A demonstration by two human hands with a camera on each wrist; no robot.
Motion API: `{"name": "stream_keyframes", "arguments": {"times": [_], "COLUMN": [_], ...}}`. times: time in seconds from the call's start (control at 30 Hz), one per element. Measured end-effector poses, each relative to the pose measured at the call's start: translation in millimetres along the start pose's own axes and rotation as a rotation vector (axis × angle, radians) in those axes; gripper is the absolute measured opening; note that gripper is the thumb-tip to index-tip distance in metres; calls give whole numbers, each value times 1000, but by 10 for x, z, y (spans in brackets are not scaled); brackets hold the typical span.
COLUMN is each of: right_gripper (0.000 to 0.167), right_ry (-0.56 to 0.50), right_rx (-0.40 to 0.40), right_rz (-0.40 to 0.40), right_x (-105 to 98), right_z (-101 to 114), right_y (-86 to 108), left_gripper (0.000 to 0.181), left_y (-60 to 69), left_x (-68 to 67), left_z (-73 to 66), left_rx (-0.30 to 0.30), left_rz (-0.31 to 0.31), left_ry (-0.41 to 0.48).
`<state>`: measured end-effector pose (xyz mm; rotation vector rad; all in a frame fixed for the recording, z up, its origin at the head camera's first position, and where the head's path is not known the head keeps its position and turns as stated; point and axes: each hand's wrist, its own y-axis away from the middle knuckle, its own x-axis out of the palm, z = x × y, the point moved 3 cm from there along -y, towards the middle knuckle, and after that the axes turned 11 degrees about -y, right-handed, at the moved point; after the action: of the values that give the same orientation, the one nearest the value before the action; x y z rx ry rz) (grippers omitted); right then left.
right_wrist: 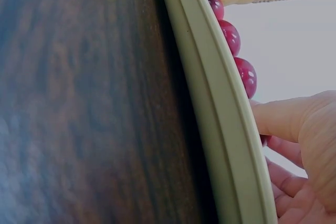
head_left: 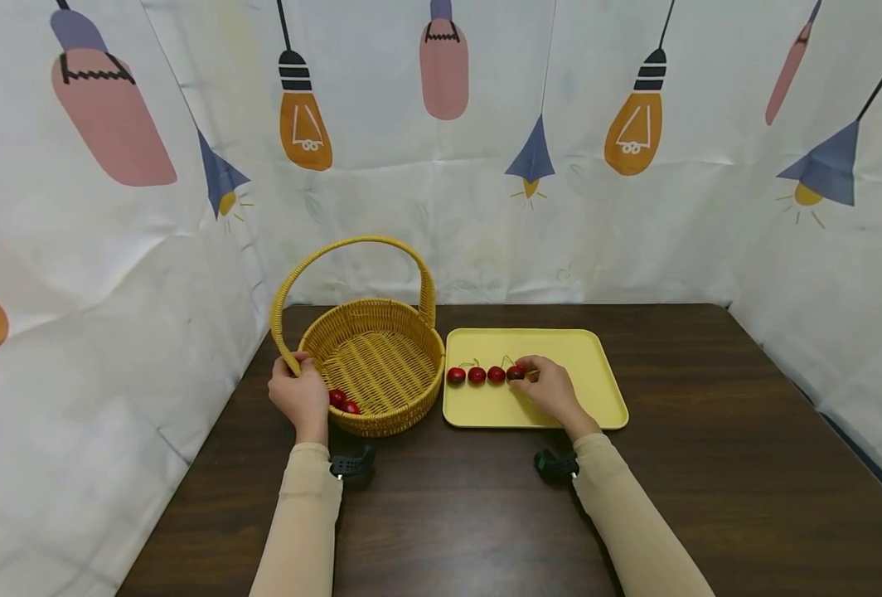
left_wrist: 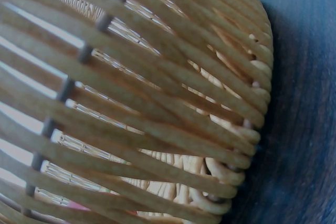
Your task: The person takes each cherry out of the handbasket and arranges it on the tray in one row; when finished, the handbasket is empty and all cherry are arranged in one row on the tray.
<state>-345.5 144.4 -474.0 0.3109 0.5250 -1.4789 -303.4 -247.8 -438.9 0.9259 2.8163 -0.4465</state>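
Observation:
A yellow woven basket (head_left: 399, 424) with a tall arched handle stands on the table, with red cherries (head_left: 349, 407) lying inside near its left front wall. My left hand (head_left: 301, 402) grips the left foot of the handle. In the left wrist view the basket's weave (left_wrist: 157, 98) fills most of the picture and hides that hand. To the right of the basket lies a pale yellow tray (head_left: 568, 352), where several cherries (head_left: 476, 376) sit in a row. My right hand (head_left: 551, 390) pinches the rightmost cherry (head_left: 515, 373), mostly covered by the thumb (right_wrist: 283, 116) in the right wrist view.
The dark wooden table (head_left: 441, 506) extends in front of the basket and tray and to the right. A white curtain (head_left: 441, 191) printed with lamps hangs behind the table and on both sides. The basket's right side stands close against the tray's left edge.

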Motion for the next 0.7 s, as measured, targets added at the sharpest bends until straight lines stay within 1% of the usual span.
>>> {"name": "stream_keyframes", "arguments": {"times": [0.23,0.33,0.47,0.57,0.63,0.7], "right_gripper": [44,46,42,36,32,28], "right_ry": [-26,-39,-45,-79,-104,-123], "right_rx": [2,-19,-86,-150,-192,-240], "right_rz": [17,-2,-72,-117,-129,-118], "right_x": [-34,-75,-114,-88,-28,66], "right_z": [17,52,152,283,390,503], "right_y": [-9,-10,2,34,70,114], "left_gripper": [12,12,14,15,15,13], "left_y": [-11,-15,-9,-6,-4,-2], "left_x": [4,7,8,4,-4,-17], "left_z": [13,8,0,-3,0,11], "left_rx": [-1,-5,-18,-21,-20,-24], "left_rz": [-9,-11,-5,2,8,4], "left_ry": [11,15,17,23,23,19]}}
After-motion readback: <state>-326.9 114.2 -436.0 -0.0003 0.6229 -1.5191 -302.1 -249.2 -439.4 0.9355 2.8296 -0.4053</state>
